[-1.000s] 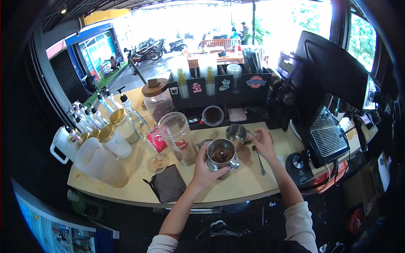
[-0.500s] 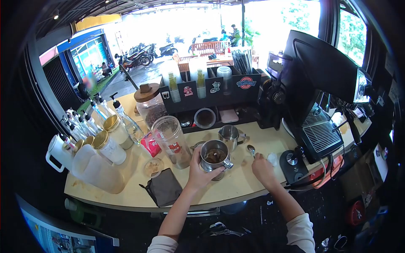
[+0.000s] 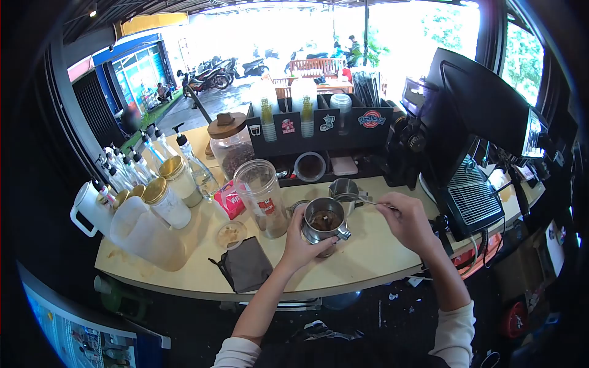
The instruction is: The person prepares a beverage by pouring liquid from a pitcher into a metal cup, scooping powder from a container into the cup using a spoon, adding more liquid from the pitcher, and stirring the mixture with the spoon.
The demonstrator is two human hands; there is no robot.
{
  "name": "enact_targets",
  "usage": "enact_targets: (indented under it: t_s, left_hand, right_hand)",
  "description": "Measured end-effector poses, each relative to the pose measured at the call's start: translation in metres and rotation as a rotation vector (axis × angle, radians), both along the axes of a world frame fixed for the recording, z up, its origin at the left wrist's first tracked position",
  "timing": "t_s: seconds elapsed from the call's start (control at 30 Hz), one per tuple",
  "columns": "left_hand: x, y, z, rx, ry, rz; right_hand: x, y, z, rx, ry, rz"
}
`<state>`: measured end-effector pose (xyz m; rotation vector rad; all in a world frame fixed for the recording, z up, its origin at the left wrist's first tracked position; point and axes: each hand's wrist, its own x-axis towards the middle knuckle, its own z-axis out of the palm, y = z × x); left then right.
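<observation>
My left hand [image 3: 298, 246] is wrapped round a metal cup [image 3: 321, 206] with dark brown liquid and small pale bits in it. Something brownish shows just under the cup, mostly hidden. In my right hand [image 3: 406, 222] is a metal spoon [image 3: 373, 202], pinched by its handle and held raised. Its far end points left, over or beside a small steel pitcher [image 3: 345, 187] behind the cup; I cannot tell if they touch. A tall clear plastic jar [image 3: 262, 208] with a red label stands left of the cup.
A dark folded cloth [image 3: 246, 266] and a small round lid [image 3: 231, 234] lie on the left. Beyond are a translucent jug [image 3: 147, 236], gold-lidded jars, pump bottles and a pink packet [image 3: 229, 200]. A black organiser [image 3: 282, 142] lines the back; an espresso machine [image 3: 469, 199] stands right.
My right hand has lifted the spoon from the counter, moving it up and left to the steel pitcher. My left hand stays on the cup. The view has shifted slightly.
</observation>
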<state>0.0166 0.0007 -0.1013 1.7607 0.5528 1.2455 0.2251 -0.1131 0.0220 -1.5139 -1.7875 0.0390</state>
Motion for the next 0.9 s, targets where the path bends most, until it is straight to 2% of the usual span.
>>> enact_targets:
  t_s: [0.07,0.13,0.27,0.33,0.43,0.53,0.73,0.9]
  left_hand:
    - [0.0,0.002,-0.004,-0.006,0.001,0.002]
    - [0.001,0.001,-0.002,-0.01,0.001,0.002]
    - [0.0,0.0,0.001,-0.01,0.006,0.009]
    - [0.0,0.0,0.0,-0.008,0.005,0.016]
    - [0.0,0.001,0.001,-0.026,-0.011,-0.014]
    - [-0.001,-0.001,0.003,-0.027,0.0,-0.022]
    - [-0.001,0.0,0.003,-0.009,0.013,0.003]
    - [-0.004,-0.004,0.019,0.079,0.145,0.087]
  right_hand:
    - [-0.013,0.011,0.005,0.083,-0.081,0.093]
    - [-0.022,0.025,0.003,0.102,-0.313,0.137]
    - [-0.038,0.041,0.007,0.058,-0.371,0.161]
    - [-0.04,0.046,0.013,-0.076,0.018,0.354]
    - [-0.038,0.05,0.016,-0.036,0.092,0.456]
    - [-0.032,0.052,0.013,0.033,-0.053,0.434]
    - [-0.032,0.049,0.014,-0.027,-0.026,0.597]
    - [-0.028,0.053,0.014,-0.038,-0.056,0.56]
